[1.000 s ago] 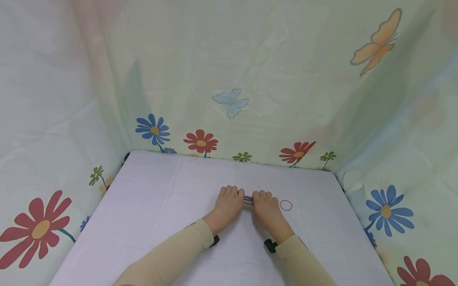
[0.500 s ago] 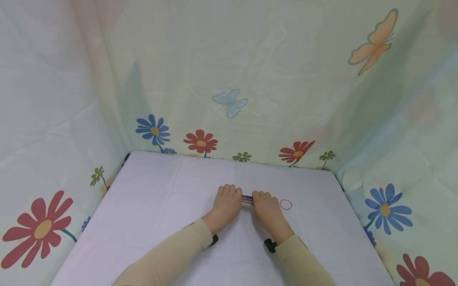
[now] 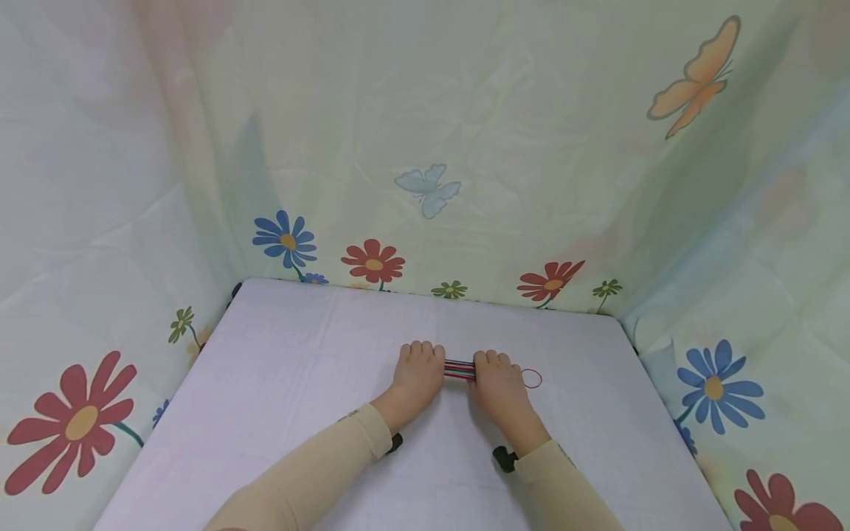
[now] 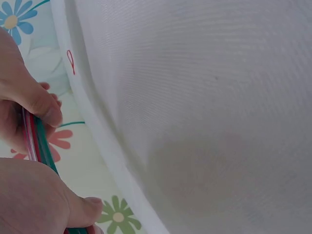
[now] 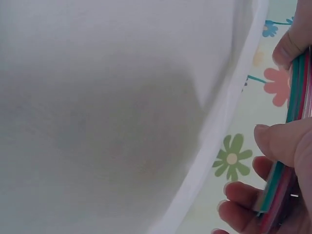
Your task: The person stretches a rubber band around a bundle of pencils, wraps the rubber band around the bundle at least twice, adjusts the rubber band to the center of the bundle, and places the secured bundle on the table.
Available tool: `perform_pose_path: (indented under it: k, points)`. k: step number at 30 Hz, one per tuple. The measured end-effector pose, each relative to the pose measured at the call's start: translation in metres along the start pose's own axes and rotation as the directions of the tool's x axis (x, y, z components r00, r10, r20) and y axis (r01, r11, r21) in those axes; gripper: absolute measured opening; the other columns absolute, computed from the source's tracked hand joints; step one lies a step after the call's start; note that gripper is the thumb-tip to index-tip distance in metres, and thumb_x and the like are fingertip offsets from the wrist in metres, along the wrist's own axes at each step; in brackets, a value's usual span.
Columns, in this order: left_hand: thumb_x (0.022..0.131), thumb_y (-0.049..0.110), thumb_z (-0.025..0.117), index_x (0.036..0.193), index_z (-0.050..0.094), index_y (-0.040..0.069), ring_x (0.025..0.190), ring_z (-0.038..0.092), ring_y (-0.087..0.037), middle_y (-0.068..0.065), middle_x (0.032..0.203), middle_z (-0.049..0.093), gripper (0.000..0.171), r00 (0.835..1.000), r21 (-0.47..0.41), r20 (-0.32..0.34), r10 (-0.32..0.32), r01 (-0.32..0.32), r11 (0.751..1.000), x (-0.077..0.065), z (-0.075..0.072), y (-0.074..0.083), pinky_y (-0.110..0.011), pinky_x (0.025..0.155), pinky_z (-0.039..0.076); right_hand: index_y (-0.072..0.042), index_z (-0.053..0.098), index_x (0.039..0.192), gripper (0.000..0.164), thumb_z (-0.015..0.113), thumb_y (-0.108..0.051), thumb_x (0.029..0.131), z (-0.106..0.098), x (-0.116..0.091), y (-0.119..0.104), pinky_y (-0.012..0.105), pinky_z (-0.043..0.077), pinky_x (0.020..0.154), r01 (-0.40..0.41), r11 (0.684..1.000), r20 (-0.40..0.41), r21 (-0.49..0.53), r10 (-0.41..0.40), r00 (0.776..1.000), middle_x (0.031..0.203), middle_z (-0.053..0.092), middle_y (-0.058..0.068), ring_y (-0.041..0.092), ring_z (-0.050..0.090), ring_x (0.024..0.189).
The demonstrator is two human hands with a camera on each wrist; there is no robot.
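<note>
Between my two hands runs a bundle of thin coloured sticks [image 3: 459,369], teal, red and pale, like pens or pencils; their exact kind is unclear. My left hand [image 3: 417,375] grips its left end, and my right hand [image 3: 501,385] grips its right end. In the left wrist view the stretch of bundle [image 4: 35,136] between the hands shows. The right wrist view shows my right thumb and fingers wrapped about the sticks [image 5: 274,187], with some ends visible. A thin red rubber band [image 3: 541,378] lies on the table just right of my right hand, partly behind it.
A white cloth covers the table [image 3: 319,346]. Fabric walls [image 3: 531,147] printed with flowers and butterflies stand behind it and at both sides. Black wrist mounts [image 3: 505,459] show under the sleeves.
My hands have drawn slightly apart, the left one leftward and lately the right one rightward, so a longer stretch of the bundle shows. The rubber band stays put, now partly covered by my right hand.
</note>
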State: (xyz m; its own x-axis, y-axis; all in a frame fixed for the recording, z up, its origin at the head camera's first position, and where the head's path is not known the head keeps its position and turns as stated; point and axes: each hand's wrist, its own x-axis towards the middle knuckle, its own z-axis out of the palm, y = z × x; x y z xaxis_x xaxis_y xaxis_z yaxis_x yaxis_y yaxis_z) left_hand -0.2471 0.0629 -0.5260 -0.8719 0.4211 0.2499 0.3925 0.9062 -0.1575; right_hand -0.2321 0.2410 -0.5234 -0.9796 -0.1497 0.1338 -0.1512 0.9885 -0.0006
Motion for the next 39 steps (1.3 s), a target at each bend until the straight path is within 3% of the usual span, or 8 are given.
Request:
perform_pose_path:
  k: [5, 14, 24, 29, 32, 34, 37, 39]
  points:
    - [0.108, 0.026, 0.06, 0.099, 0.055, 0.014, 0.089, 0.061, -0.018, -0.003, 0.093, 0.066, 0.016, 0.999, -0.014, 0.03, 0.015, -0.015, 1.0, -0.001, -0.003, -0.002, -0.035, 0.082, 0.047, -0.005, 0.061, 0.113, 0.034, 0.082, -0.022, 0.093, 0.002, -0.001, 0.003, 0.052, 0.052, 0.081, -0.011, 0.999, 0.013, 0.039, 0.01, 1.0, 0.104, 0.065, 0.013, 0.032, 0.057, 0.094]
    - [0.108, 0.027, 0.064, 0.104, 0.054, 0.015, 0.088, 0.062, -0.019, -0.003, 0.095, 0.069, 0.016, 0.997, -0.043, 0.061, 0.051, -0.049, 0.998, 0.0, -0.003, -0.003, -0.035, 0.081, 0.049, -0.004, 0.061, 0.106, 0.027, 0.082, -0.016, 0.094, 0.005, -0.002, 0.006, 0.051, 0.055, 0.078, 0.002, 0.999, -0.009, 0.045, -0.002, 1.0, 0.096, 0.069, 0.013, 0.032, 0.062, 0.088]
    - [0.108, 0.029, 0.062, 0.1, 0.056, 0.014, 0.087, 0.058, -0.018, -0.002, 0.091, 0.064, 0.017, 1.0, 0.021, 0.001, 0.02, -0.02, 1.0, 0.003, 0.004, -0.002, -0.035, 0.079, 0.046, -0.005, 0.063, 0.107, 0.029, 0.083, -0.02, 0.093, 0.004, 0.001, 0.006, 0.049, 0.055, 0.077, -0.025, 0.998, -0.002, 0.058, 0.025, 1.0, 0.094, 0.067, 0.01, 0.029, 0.059, 0.084]
    - [0.109, 0.027, 0.059, 0.097, 0.054, 0.014, 0.087, 0.056, -0.019, -0.002, 0.089, 0.06, 0.018, 1.0, 0.013, -0.02, -0.001, 0.001, 1.0, 0.001, 0.004, -0.003, -0.035, 0.079, 0.042, -0.003, 0.063, 0.117, 0.037, 0.085, -0.02, 0.092, 0.004, -0.001, 0.008, 0.049, 0.055, 0.085, -0.061, 0.982, -0.025, 0.181, 0.067, 0.997, 0.104, 0.068, 0.013, 0.031, 0.061, 0.095]
    - [0.109, 0.026, 0.057, 0.096, 0.052, 0.014, 0.087, 0.055, -0.019, -0.002, 0.089, 0.059, 0.019, 1.0, 0.01, -0.011, -0.001, 0.001, 1.0, 0.001, 0.004, -0.004, -0.035, 0.079, 0.041, 0.0, 0.059, 0.137, 0.053, 0.082, -0.014, 0.091, 0.003, -0.003, 0.011, 0.054, 0.053, 0.101, -0.092, 0.934, -0.01, 0.345, 0.102, 0.995, 0.126, 0.068, 0.021, 0.039, 0.063, 0.116]
    - [0.11, 0.026, 0.056, 0.096, 0.052, 0.014, 0.087, 0.054, -0.019, -0.002, 0.089, 0.058, 0.019, 1.0, 0.01, 0.004, 0.0, 0.0, 1.0, 0.001, 0.003, -0.005, -0.035, 0.079, 0.041, 0.001, 0.051, 0.15, 0.067, 0.078, -0.01, 0.09, 0.001, -0.005, 0.015, 0.058, 0.047, 0.113, -0.124, 0.876, 0.033, 0.467, 0.123, 0.992, 0.143, 0.062, 0.024, 0.044, 0.057, 0.134]
    - [0.11, 0.026, 0.055, 0.096, 0.051, 0.014, 0.087, 0.054, -0.019, -0.002, 0.089, 0.058, 0.019, 1.0, 0.003, 0.008, 0.003, -0.003, 1.0, 0.001, 0.003, -0.007, -0.034, 0.078, 0.041, -0.002, 0.037, 0.162, 0.08, 0.069, -0.005, 0.09, -0.003, -0.01, 0.02, 0.062, 0.037, 0.123, -0.196, 0.745, 0.129, 0.637, 0.147, 0.981, 0.164, 0.047, 0.023, 0.045, 0.041, 0.154]
    - [0.11, 0.026, 0.056, 0.096, 0.051, 0.014, 0.086, 0.054, -0.019, -0.003, 0.089, 0.058, 0.019, 1.0, -0.002, 0.003, 0.005, -0.005, 1.0, 0.001, 0.003, -0.008, -0.034, 0.077, 0.041, -0.004, 0.029, 0.167, 0.084, 0.063, -0.001, 0.09, -0.006, -0.014, 0.024, 0.062, 0.03, 0.128, -0.233, 0.634, 0.18, 0.738, 0.148, 0.973, 0.172, 0.036, 0.022, 0.044, 0.03, 0.162]
